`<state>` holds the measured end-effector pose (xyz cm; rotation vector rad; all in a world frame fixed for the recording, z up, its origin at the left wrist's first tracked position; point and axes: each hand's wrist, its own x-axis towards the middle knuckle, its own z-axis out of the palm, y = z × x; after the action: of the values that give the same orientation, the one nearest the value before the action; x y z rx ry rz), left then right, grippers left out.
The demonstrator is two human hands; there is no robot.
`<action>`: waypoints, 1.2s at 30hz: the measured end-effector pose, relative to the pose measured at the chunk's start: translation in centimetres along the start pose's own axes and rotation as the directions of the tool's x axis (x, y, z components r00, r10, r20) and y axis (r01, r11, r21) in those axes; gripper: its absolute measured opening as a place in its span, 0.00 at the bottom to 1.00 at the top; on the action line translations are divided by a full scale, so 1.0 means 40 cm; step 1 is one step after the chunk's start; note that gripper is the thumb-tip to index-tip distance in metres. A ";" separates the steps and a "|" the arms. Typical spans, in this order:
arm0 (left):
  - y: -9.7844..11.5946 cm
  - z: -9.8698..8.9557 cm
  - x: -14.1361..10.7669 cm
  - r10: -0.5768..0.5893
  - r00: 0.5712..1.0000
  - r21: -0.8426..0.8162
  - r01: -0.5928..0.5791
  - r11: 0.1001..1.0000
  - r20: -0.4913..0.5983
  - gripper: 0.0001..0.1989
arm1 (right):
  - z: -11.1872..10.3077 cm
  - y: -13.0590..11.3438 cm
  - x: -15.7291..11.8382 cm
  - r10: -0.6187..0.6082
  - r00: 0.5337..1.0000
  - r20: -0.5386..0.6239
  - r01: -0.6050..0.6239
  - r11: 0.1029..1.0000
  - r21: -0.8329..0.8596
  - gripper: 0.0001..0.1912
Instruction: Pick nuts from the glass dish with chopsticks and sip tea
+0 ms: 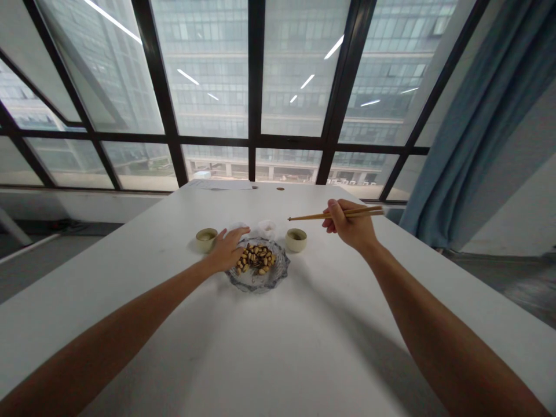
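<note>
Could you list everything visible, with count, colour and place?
Window frames: many, dark, back.
Building: one or more, greyish, outside.
Curtain: one, blue, right.
Floor: one, grey, both sides.
Table: one, white, centre.
Paper: count unclear, white, far end.
Small flat objects: two, brown and grey, far end.
Dish: one, clear glass, on table.
Nuts or seeds: many, tan and dark, in dish.
Cups: two, pale green, either side of dish.
Unclear objects: two, whitish, behind dish.
Chopsticks: two, light brown, right of dish.
Left hand: one, bare, at dish's left rim.
Right hand: one, bare, gripping chopsticks.
</note>
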<state>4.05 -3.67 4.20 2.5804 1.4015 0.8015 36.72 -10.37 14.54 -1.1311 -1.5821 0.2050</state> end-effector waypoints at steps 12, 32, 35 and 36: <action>0.247 0.081 0.258 0.042 0.940 0.171 -0.105 0.980 0.339 0.45 | -0.060 0.018 0.025 0.071 0.990 0.126 -0.063 0.996 -0.064 0.37; 0.241 0.122 0.299 0.169 0.930 0.206 -0.245 0.948 0.327 0.33 | -0.038 0.034 0.016 0.039 0.924 0.380 0.017 0.990 -0.142 0.30; 0.242 0.125 0.302 0.139 0.932 0.209 -0.217 0.953 0.335 0.31 | -0.036 0.038 0.017 0.032 0.932 0.361 0.027 0.987 -0.159 0.31; 0.241 0.125 0.302 0.132 0.931 0.208 -0.211 0.955 0.340 0.30 | -0.038 0.037 0.017 0.028 0.936 0.350 0.032 0.986 -0.166 0.31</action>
<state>19.07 1.33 7.88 2.8806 1.2528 0.2087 38.84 -9.72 14.57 -1.2763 -1.9476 0.2883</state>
